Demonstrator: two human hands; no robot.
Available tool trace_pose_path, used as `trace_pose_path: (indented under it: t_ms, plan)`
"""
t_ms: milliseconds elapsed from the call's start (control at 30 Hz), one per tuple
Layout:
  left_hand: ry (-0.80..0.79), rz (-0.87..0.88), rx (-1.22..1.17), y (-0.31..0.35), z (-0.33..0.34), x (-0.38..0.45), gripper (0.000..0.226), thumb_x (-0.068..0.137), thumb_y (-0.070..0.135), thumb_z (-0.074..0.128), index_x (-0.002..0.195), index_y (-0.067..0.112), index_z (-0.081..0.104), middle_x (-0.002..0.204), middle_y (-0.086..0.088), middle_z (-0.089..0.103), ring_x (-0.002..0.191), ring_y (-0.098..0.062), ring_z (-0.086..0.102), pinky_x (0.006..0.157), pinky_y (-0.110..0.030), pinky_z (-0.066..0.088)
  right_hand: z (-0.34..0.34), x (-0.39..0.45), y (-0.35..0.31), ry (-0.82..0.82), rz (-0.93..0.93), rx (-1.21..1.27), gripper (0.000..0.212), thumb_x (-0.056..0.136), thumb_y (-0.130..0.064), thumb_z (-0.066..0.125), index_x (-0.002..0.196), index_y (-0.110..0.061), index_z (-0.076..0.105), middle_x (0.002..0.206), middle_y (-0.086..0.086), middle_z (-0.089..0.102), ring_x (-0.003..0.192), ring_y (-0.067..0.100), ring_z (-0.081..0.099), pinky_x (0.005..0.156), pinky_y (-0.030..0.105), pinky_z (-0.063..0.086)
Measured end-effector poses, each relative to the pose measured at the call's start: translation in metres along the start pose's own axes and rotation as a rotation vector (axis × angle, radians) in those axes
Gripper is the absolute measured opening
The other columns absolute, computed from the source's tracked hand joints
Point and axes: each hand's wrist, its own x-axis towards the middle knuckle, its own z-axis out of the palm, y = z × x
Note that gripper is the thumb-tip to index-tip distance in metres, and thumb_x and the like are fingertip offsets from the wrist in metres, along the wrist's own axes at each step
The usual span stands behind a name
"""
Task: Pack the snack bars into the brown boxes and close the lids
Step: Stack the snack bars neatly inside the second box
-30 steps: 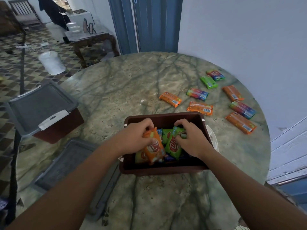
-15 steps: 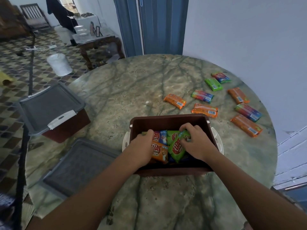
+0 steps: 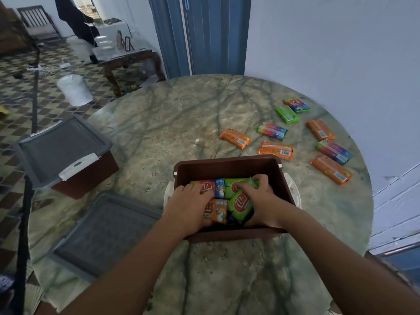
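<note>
You are mid-packing: both hands are down inside the open brown box (image 3: 229, 165), settling bars already in it. Your left hand (image 3: 188, 206) lies over the orange bar (image 3: 218, 211) and the blue one (image 3: 213, 188); whether its grip is closed on either I cannot tell. Your right hand (image 3: 261, 202) has its fingers curled round a green bar (image 3: 241, 204), thumb across the wrapper, pressing it in beside the others.

The step looks like tidying the load so more will fit. Eight loose bars (image 3: 276, 150) wait on the worktop (image 3: 181, 114), beyond and to the right of the box. Next you would need to let go, lift out and reach for the nearest of them. The grey lid (image 3: 102, 233) lies just left of the box, ready for closing. A second box (image 3: 68, 153) at the left edge is already lidded.
</note>
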Motion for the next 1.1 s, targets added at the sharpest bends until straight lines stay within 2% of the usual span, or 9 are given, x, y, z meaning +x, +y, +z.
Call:
trace_pose_path:
  t_ms: [133, 267, 367, 800, 900, 933, 1000, 1067, 1100]
  plan:
    - [0.02, 0.022, -0.007, -0.001, 0.0, 0.0, 0.071, 0.077, 0.067, 0.068, 0.136, 0.039, 0.04, 0.132, 0.001, 0.052, 0.118, -0.022, 0.051, 0.101, -0.039, 0.036, 0.001, 0.0, -0.002, 0.142, -0.029, -0.174, 0.086, 0.072, -0.04, 0.089, 0.144, -0.031, 0.043, 0.141, 0.007, 0.013, 0.129, 0.031, 0.029, 0.114, 0.042, 0.041]
    - [0.027, 0.016, 0.007, 0.001, -0.002, -0.001, 0.066, 0.075, 0.069, 0.065, 0.13, 0.037, 0.047, 0.127, 0.001, 0.052, 0.117, -0.022, 0.049, 0.101, -0.039, 0.035, 0.0, 0.001, -0.002, 0.166, -0.069, -0.317, 0.095, 0.064, -0.063, 0.086, 0.142, -0.026, 0.046, 0.138, 0.004, 0.027, 0.121, 0.026, 0.032, 0.108, 0.043, 0.044]
    - [0.037, 0.013, 0.014, 0.001, -0.002, 0.0, 0.064, 0.077, 0.067, 0.065, 0.131, 0.036, 0.049, 0.129, 0.0, 0.049, 0.119, -0.022, 0.046, 0.101, -0.04, 0.036, -0.002, 0.003, -0.004, 0.122, -0.045, -0.36, 0.101, 0.064, -0.068, 0.083, 0.145, -0.025, 0.042, 0.136, 0.002, 0.039, 0.123, 0.025, 0.038, 0.105, 0.045, 0.043]
    - [0.023, 0.021, -0.006, 0.001, 0.0, 0.001, 0.061, 0.083, 0.065, 0.065, 0.137, 0.038, 0.05, 0.133, 0.003, 0.055, 0.122, -0.02, 0.05, 0.101, -0.039, 0.038, 0.003, 0.008, -0.006, 0.085, -0.005, -0.447, 0.108, 0.059, -0.079, 0.079, 0.143, -0.025, 0.038, 0.139, 0.006, 0.045, 0.125, 0.029, 0.042, 0.106, 0.047, 0.043]
    - [0.02, 0.026, -0.03, 0.001, -0.001, 0.001, 0.064, 0.081, 0.073, 0.063, 0.134, 0.038, 0.054, 0.129, 0.004, 0.053, 0.12, -0.019, 0.048, 0.102, -0.039, 0.039, 0.002, 0.003, -0.009, 0.088, 0.001, -0.414, 0.103, 0.061, -0.088, 0.069, 0.138, -0.025, 0.042, 0.134, 0.005, 0.044, 0.122, 0.027, 0.041, 0.103, 0.045, 0.044]
    - [0.072, 0.031, -0.094, 0.001, 0.0, 0.0, 0.064, 0.079, 0.076, 0.061, 0.129, 0.038, 0.058, 0.123, 0.005, 0.052, 0.116, -0.019, 0.047, 0.1, -0.039, 0.04, 0.0, 0.001, -0.011, 0.133, 0.0, -0.365, 0.1, 0.062, -0.093, 0.059, 0.133, -0.025, 0.046, 0.128, 0.003, 0.044, 0.119, 0.025, 0.041, 0.1, 0.044, 0.045]
    - [0.331, -0.007, -0.294, 0.001, 0.001, -0.003, 0.057, 0.077, 0.076, 0.064, 0.112, 0.031, 0.066, 0.111, 0.005, 0.047, 0.106, -0.018, 0.044, 0.091, -0.036, 0.043, -0.006, -0.002, -0.014, 0.33, -0.049, -0.275, 0.082, 0.074, -0.092, 0.046, 0.119, -0.025, 0.052, 0.114, 0.0, 0.047, 0.108, 0.022, 0.044, 0.09, 0.04, 0.048]
    - [0.604, -0.156, -0.389, -0.004, -0.003, -0.005, 0.048, 0.079, 0.068, 0.068, 0.101, 0.026, 0.061, 0.107, 0.003, 0.042, 0.102, -0.016, 0.039, 0.086, -0.031, 0.036, -0.014, -0.002, -0.014, 0.582, -0.125, -0.296, 0.05, 0.09, -0.07, 0.053, 0.111, -0.025, 0.056, 0.107, -0.001, 0.051, 0.1, 0.022, 0.048, 0.083, 0.039, 0.05]
    - [0.645, -0.261, -0.375, -0.009, -0.005, -0.005, 0.048, 0.08, 0.065, 0.069, 0.103, 0.024, 0.057, 0.108, 0.001, 0.041, 0.102, -0.017, 0.036, 0.087, -0.03, 0.033, -0.019, 0.0, -0.014, 0.669, -0.134, -0.318, 0.038, 0.094, -0.057, 0.057, 0.112, -0.024, 0.056, 0.109, 0.0, 0.052, 0.1, 0.023, 0.049, 0.083, 0.041, 0.051]
